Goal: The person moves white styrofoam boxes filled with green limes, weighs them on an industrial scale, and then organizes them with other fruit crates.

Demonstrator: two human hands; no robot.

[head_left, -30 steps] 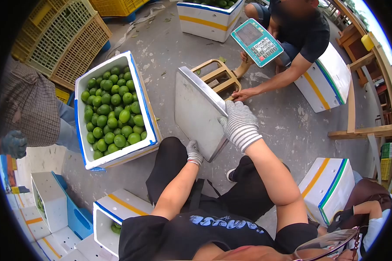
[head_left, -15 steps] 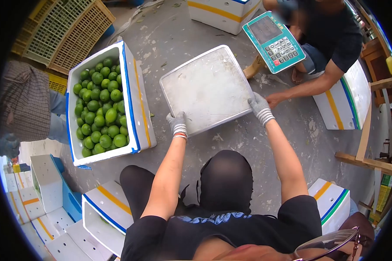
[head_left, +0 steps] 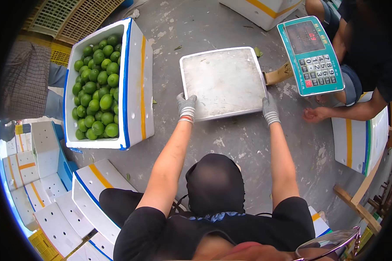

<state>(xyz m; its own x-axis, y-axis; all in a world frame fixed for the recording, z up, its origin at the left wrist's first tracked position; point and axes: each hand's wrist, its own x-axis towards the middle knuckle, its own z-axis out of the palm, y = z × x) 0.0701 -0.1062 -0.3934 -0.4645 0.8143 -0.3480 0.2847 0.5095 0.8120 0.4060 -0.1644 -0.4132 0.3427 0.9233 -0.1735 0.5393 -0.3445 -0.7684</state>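
The left hand [head_left: 187, 107] has its fingers closed on the plate [head_left: 224, 82] at the left side, near the close corner, the thumb along the top edge; the right hand [head_left: 270, 109] holds the right side the same way, though the fingertips below are hidden. The step in hand looks like steadying the plate at its place. Shifting it from here would call for both hands moving together, to keep it level and spare the post [head_left: 278, 76]

The plate is pale metal, scuffed and smudged, with a raised rim. It lies over the floor [head_left: 231, 143], between the lime box and the display; whether its base rests fully down is hidden. The post joins it to the teal display [head_left: 311, 56], where red figures glow. A co-worker's hand [head_left: 316, 114] is below the display, apart from the plate. Further left, the box [head_left: 137, 82] is full of green limes [head_left: 96, 89]
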